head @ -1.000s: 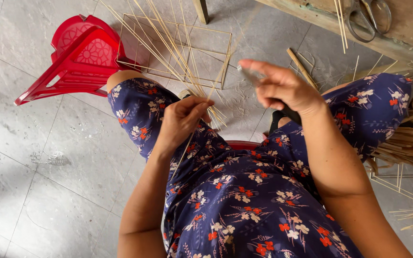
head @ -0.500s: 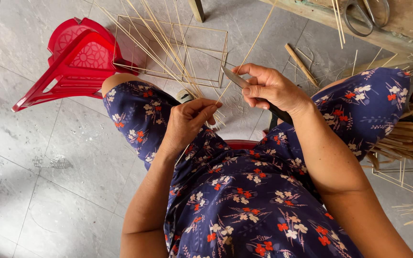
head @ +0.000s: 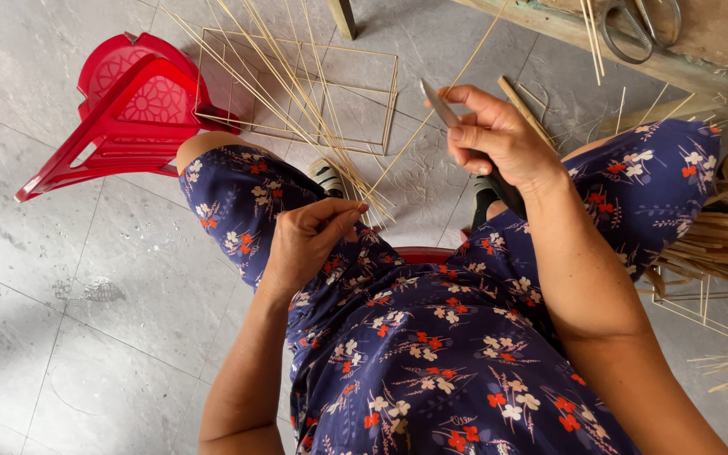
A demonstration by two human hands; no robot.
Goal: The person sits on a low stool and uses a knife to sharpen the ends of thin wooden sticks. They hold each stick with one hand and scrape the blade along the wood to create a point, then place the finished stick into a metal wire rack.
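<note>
Grey tiled floor (head: 86,320) under me, and I'm sitting low, dark blue flowered dress (head: 431,354) across my knees. Closest in, my left hand (head: 309,240) is pinched shut on the near end of a thin pale bamboo sliver (head: 406,152), right over my knee. My right hand (head: 499,139) is clenched around a slim grey-bladed knife (head: 440,103), blade tip up beside the sliver. Risk here: the blade sits near my left fingers and thigh, so a slip along the grain could nick me, I'd say. The sliver looks brittle; too much bite and it may snap. Further out, loose bamboo sticks (head: 297,76) lean over a square stick frame (head: 313,101), beside a tipped red plastic stool (head: 128,109).
</note>
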